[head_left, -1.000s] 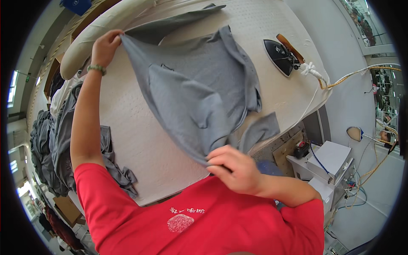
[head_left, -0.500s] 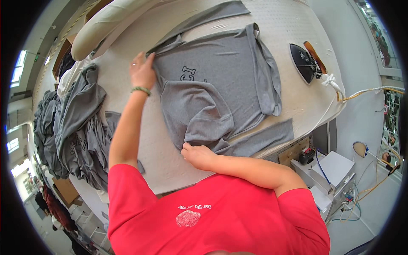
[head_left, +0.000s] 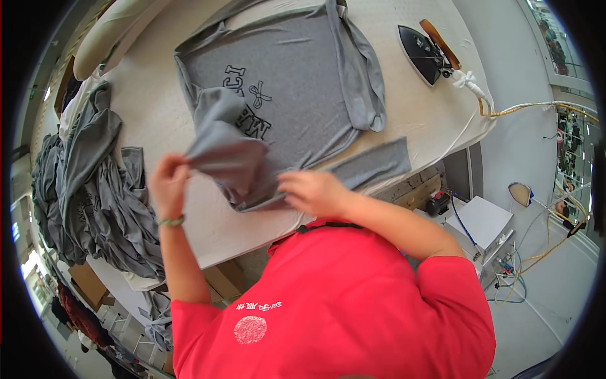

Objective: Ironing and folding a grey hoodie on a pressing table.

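Note:
A grey hooded sweatshirt (head_left: 303, 82) with dark outlined lettering and a bow print lies spread on the padded pressing table (head_left: 154, 104). Its hood (head_left: 230, 151) is lifted off the body of the garment at the near left. My left hand (head_left: 170, 183) is closed on the hood's edge, pulling it out to the left. Over the garment's near edge rests my right hand (head_left: 315, 192), its fingers slightly bent and apart, touching or just above the fabric. One sleeve (head_left: 372, 163) stretches to the right, beyond that hand.
An iron (head_left: 426, 54) with a wooden handle and a cable sits on the table's far right. Several grey garments (head_left: 95, 183) are heaped at the left. A padded pressing arm (head_left: 110, 38) stands at the far left. White equipment boxes (head_left: 480, 221) are to the right.
My left hand has come down and toward me from the garment's far left edge and now holds the hood, raising it and uncovering more print. My right hand has shifted slightly right and farther away.

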{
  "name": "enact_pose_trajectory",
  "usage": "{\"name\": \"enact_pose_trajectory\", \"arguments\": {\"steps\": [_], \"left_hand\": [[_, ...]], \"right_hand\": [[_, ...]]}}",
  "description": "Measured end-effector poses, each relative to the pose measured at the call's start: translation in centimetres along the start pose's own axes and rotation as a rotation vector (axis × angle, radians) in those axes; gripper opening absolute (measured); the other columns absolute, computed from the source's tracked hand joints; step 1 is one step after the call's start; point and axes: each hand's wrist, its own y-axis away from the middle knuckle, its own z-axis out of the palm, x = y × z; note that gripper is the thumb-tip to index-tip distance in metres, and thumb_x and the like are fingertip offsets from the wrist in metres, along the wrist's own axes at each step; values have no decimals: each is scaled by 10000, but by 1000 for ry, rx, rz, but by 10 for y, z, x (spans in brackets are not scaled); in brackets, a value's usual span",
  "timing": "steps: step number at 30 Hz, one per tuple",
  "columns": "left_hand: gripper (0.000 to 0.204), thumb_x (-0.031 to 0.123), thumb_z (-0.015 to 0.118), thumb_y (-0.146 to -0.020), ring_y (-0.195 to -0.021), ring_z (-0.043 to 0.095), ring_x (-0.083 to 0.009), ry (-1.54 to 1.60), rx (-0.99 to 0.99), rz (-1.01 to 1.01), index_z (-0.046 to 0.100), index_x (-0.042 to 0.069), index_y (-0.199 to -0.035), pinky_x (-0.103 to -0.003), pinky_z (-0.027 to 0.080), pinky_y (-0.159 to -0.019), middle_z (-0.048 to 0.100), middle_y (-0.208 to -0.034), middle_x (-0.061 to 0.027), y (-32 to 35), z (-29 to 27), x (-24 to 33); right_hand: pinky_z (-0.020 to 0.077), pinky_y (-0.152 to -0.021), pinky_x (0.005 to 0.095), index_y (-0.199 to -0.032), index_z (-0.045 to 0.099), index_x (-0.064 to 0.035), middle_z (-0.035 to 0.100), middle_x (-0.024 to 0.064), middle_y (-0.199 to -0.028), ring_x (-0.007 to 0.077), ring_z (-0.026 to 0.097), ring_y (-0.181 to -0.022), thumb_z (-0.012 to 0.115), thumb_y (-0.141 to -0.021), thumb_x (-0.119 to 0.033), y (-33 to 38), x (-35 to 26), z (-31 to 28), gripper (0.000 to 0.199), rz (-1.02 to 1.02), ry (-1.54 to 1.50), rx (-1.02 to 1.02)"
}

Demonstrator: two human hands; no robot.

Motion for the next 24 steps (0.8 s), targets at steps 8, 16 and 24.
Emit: {"name": "enact_pose_trajectory", "arguments": {"steps": [8, 16, 24], "left_hand": [[159, 210, 641, -1004, -919, 686, -226, 603, 911, -549, 681, 58, -1027, -410, 593, -868, 728, -1017, -88, 152, -33, -69], [220, 259, 702, -1007, -1021, 667, -270, 976, 405, -810, 651, 70, -1108, -520, 574, -942, 684, -1132, -109, 179, 356, 55], [282, 233, 685, -941, -1000, 717, -286, 457, 628, -585, 710, 40, -1145, -445, 572, -916, 749, -1076, -90, 226, 237, 84]], "right_hand": [[570, -901, 418, -1234, 668, -76, 689, 121, -1201, 321, 685, -1075, 733, -895, -135, 60, 94, -117, 350, 288, 444, 259], [572, -842, 429, -1232, 631, -104, 650, 97, -1233, 320, 664, -1077, 764, -831, -179, 65, 154, -134, 430, 376, 509, 201], [559, -781, 432, -1023, 682, -59, 689, 134, -979, 340, 676, -891, 642, -816, -68, 87, 183, -179, 211, 492, 10, 270]]}}
